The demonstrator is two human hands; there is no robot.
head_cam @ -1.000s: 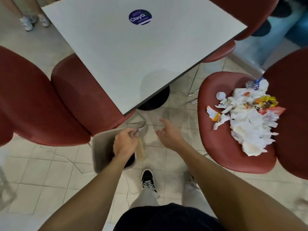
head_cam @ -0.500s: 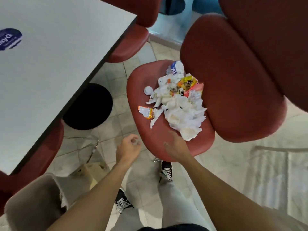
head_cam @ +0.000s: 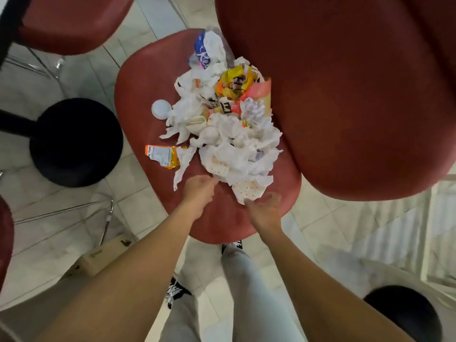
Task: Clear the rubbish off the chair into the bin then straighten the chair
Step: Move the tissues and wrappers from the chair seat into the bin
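A heap of rubbish (head_cam: 229,134) lies on the red chair seat (head_cam: 140,95): crumpled white tissues, a yellow snack wrapper (head_cam: 234,82), an orange wrapper (head_cam: 161,155), a white lid (head_cam: 161,108) and a blue-printed packet (head_cam: 202,54). My left hand (head_cam: 197,191) hovers at the heap's near edge with loosely curled fingers and holds nothing. My right hand (head_cam: 265,209) is beside it, fingertips at the edge of a dotted napkin (head_cam: 249,190). The chair's backrest (head_cam: 345,95) rises on the right. A beige edge of the bin (head_cam: 103,255) shows at lower left behind my left arm.
The table's black round base (head_cam: 74,141) stands left of the chair. Another red chair (head_cam: 69,21) is at upper left, with chrome legs (head_cam: 107,218) near the bin. A second black base (head_cam: 404,314) sits at lower right. My legs and shoes are below the seat.
I have turned from the bin and table toward the chair. My left hand let go of the bin, and both hands came up to the near edge of the rubbish heap.
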